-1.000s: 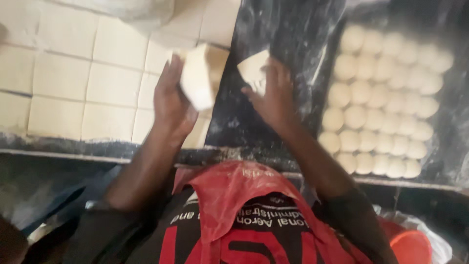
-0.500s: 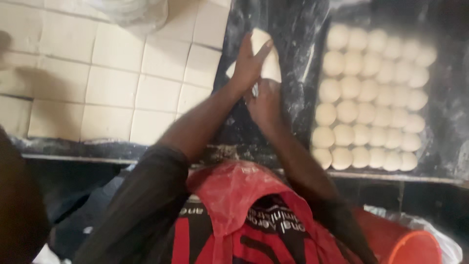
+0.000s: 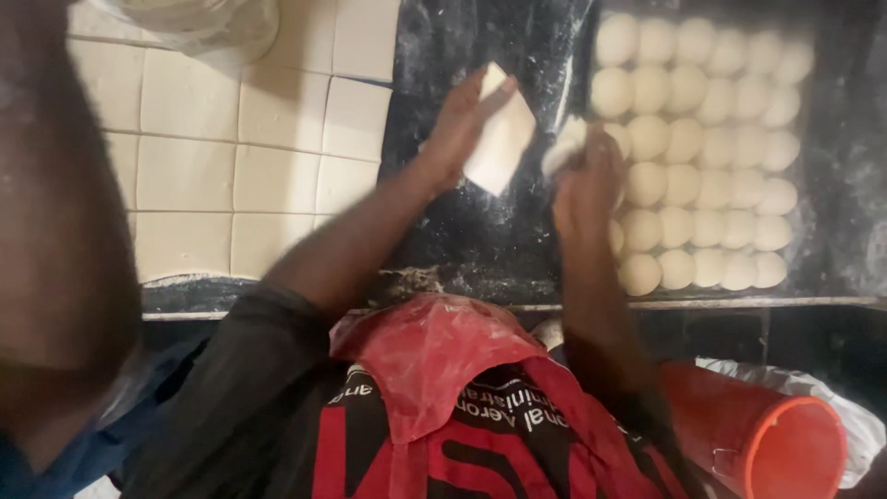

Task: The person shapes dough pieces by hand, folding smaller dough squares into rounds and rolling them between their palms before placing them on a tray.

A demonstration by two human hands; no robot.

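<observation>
Worktop of dark, flour-dusted stone (image 3: 480,231) spans the upper frame, bordered at left by a sheet of pale dough scored into squares (image 3: 231,157) and at right by rows of round pale dough balls (image 3: 711,148). An orange plastic bucket (image 3: 767,439) lies on its side at lower right.

Left hand (image 3: 453,129) is raised above the worktop, fingers extended and close together, pressed flat against the left face of a flat, pale, rectangular dough piece (image 3: 502,139). This piece is held clear of the stone; its long axis runs from upper left to lower right.

Right hand (image 3: 584,180) is closed in a fist around a small pale dough lump (image 3: 564,148), which protrudes from its upper left side, just beside the rectangular piece.
</observation>
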